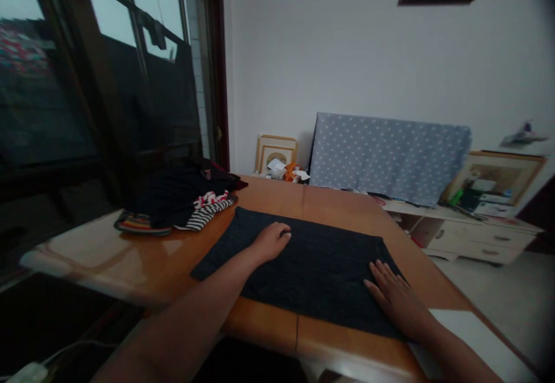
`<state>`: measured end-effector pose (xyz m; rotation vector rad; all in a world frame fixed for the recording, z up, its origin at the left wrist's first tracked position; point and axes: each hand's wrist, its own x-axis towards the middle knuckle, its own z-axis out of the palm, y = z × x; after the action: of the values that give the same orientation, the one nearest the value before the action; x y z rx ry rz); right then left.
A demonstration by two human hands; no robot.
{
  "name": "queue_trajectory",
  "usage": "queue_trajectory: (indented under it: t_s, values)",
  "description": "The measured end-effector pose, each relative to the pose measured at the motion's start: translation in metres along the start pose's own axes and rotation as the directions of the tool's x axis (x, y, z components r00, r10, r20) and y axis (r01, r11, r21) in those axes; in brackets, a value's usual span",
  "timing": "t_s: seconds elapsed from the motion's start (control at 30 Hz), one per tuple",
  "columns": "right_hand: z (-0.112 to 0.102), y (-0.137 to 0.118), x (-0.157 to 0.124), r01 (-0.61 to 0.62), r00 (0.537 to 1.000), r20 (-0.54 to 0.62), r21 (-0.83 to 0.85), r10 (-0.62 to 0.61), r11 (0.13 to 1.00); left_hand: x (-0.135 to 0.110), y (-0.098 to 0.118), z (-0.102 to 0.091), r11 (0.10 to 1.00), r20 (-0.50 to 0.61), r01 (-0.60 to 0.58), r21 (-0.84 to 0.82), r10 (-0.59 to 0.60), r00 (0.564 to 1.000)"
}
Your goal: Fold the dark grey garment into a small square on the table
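Observation:
A dark, folded cloth (312, 267) lies flat in the middle of the wooden table (277, 198). My left hand (271, 241) rests on its upper left part with the fingers curled down onto the fabric. Near the cloth's right edge my right hand (392, 296) lies flat, fingers stretched out and together, palm pressed on the fabric. Neither hand grips anything that I can see.
A pile of clothes (182, 201), dark and striped, sits at the table's far left. Behind the table stand a polka-dot covered board (385, 154), framed pictures (276, 151) and a low white cabinet (468, 238). A dark window is on the left.

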<state>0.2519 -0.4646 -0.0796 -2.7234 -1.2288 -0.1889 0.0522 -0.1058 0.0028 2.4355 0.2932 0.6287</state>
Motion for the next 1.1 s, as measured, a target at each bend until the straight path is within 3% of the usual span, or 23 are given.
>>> queue_trajectory:
  t_s: [0.17,0.3,0.43,0.63,0.9,1.0,1.1]
  values:
    - [-0.007,0.004,0.001,0.036,0.998,0.045,-0.017,-0.035,0.999,-0.057,-0.033,-0.06,0.982,-0.013,0.02,0.188,-0.018,1.0]
    - [-0.021,-0.003,0.002,0.012,0.997,0.073,-0.051,-0.008,0.999,-0.093,-0.051,-0.083,0.946,0.03,0.05,0.319,-0.063,0.998]
    - [-0.032,-0.031,-0.009,-0.001,1.0,-0.021,-0.021,0.0,1.0,-0.119,-0.062,-0.089,0.902,0.08,0.059,0.428,-0.103,0.991]
    - [-0.034,-0.089,-0.05,0.04,0.999,0.001,0.013,-0.04,0.999,-0.139,-0.071,-0.09,0.857,0.115,0.086,0.508,-0.166,0.979]
    - [-0.034,-0.095,-0.062,-0.018,1.0,0.024,-0.002,0.019,1.0,-0.142,-0.072,-0.09,0.861,0.114,0.123,0.494,-0.204,0.972]
    - [-0.041,-0.104,-0.059,-0.013,0.999,-0.034,0.043,0.014,0.999,-0.144,-0.069,-0.09,0.874,0.083,0.109,0.474,-0.168,0.982]
    - [-0.053,-0.134,-0.059,0.061,0.989,-0.144,0.128,-0.042,0.99,-0.144,-0.063,-0.091,0.902,0.006,0.041,0.431,-0.049,0.999]
